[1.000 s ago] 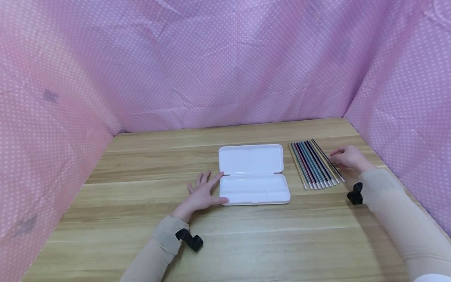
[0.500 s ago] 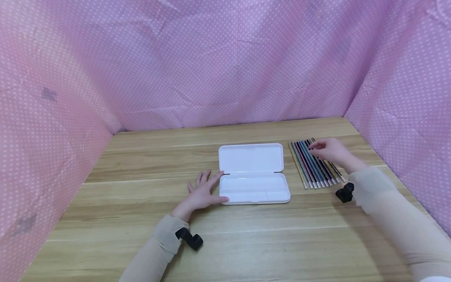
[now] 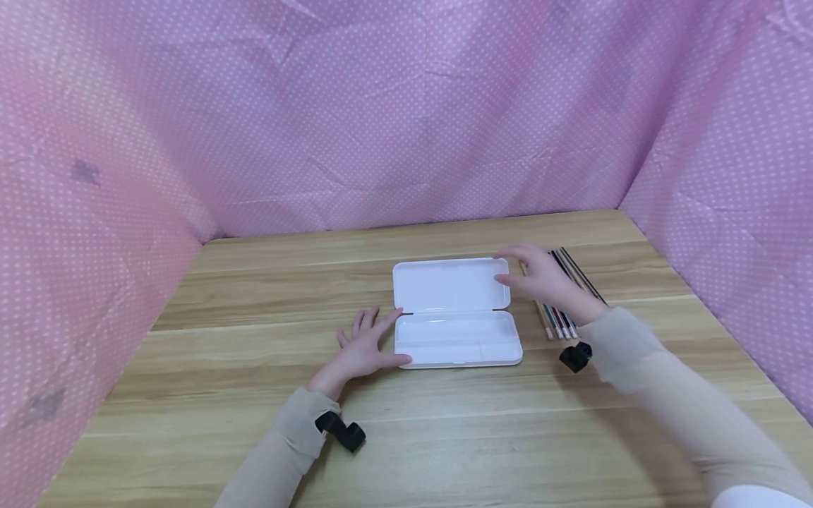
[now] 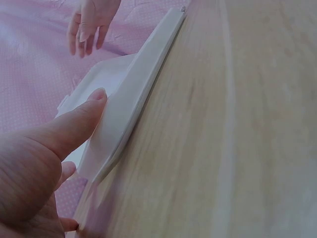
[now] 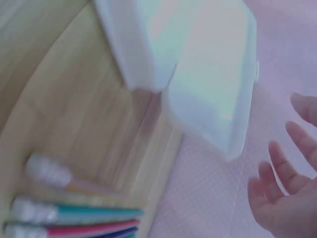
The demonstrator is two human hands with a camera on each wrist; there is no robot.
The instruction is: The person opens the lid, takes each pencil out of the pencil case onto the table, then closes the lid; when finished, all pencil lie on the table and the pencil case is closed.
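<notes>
A white pencil case (image 3: 444,330) lies unfolded on the wooden table, its lid (image 3: 447,286) laid back at the far side; nothing lies in its compartments. My left hand (image 3: 362,353) rests at the left end, thumb at the front corner and forefinger near the hinge, fingers spread. In the left wrist view the thumb lies along the case's side (image 4: 126,106). My right hand (image 3: 546,279) holds nothing and hovers at the lid's right edge, thumb and fingers parted. Beneath it a row of pencils (image 3: 559,323) is partly hidden; the right wrist view shows their white erasers (image 5: 34,210).
Pink dotted cloth (image 3: 419,141) hangs round the back and sides of the wooden table (image 3: 444,437). Black wrist cameras sit on the left sleeve (image 3: 339,430) and right sleeve (image 3: 576,356).
My right hand has swung left from the right side of the pencils, across them, to the lid's right edge, its fingers spreading. The left hand and case stay put.
</notes>
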